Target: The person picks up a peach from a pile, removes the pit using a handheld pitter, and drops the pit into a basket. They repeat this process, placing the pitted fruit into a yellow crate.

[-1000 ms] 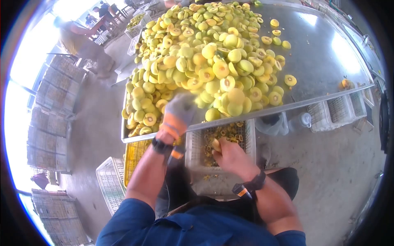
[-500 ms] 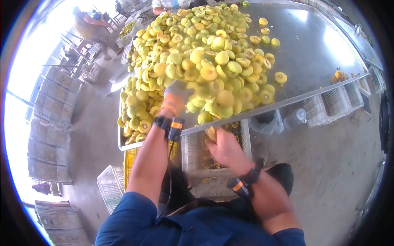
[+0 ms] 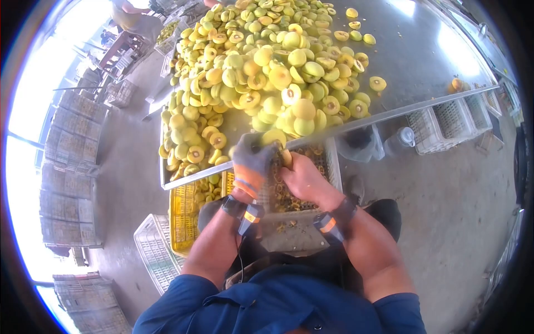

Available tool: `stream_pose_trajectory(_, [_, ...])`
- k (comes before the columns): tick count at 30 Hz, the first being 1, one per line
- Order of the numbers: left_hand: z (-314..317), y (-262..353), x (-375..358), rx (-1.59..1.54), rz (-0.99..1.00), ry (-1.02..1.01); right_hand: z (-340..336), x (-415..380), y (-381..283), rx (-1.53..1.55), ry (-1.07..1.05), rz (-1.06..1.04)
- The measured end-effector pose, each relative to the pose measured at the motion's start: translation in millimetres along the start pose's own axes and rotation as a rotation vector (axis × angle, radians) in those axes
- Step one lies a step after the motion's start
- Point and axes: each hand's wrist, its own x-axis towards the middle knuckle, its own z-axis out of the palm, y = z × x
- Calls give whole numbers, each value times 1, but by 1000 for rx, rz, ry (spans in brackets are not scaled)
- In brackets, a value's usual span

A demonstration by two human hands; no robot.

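Note:
My left hand (image 3: 248, 162), in a grey and orange glove, grips a yellow-green peach half (image 3: 274, 137) just in front of the table's metal edge. Close beside it, my bare right hand (image 3: 307, 179) is closed around a short tool with a tan handle (image 3: 286, 158). The tool's working end is hidden at the gloved fingers, so its kind does not show. Beyond both hands, a big heap of peach halves (image 3: 261, 72) covers the left part of the table, several with brown-red centres facing up. Beneath my hands stands a pale crate (image 3: 335, 170) with brown scraps inside.
The steel table (image 3: 411, 61) carries a few stray halves. Under its left edge is a yellow crate (image 3: 181, 222), with a white crate (image 3: 153, 245) beside it. White baskets (image 3: 445, 133) and a clear plastic jug (image 3: 399, 140) stand at right. Another person (image 3: 139, 22) is at far left.
My left hand has drawn back from the heap towards my right hand and now holds a peach half. The right hand keeps the tool nearly in place. The view has tilted slightly down.

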Motion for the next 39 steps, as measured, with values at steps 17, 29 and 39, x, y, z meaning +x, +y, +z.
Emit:
stream_pose_trajectory(17, [-16, -30, 8, 413, 417, -81, 11, 0, 7, -23, -180, -31])
stream_pose_trajectory(29, [-42, -15, -5, 154, 327, -91, 7, -33, -9, 632, -573, 345])
stream_pose_trajectory(39, [-228, -40, -60, 732, 416, 193, 1, -37, 9, 154, -297, 126])
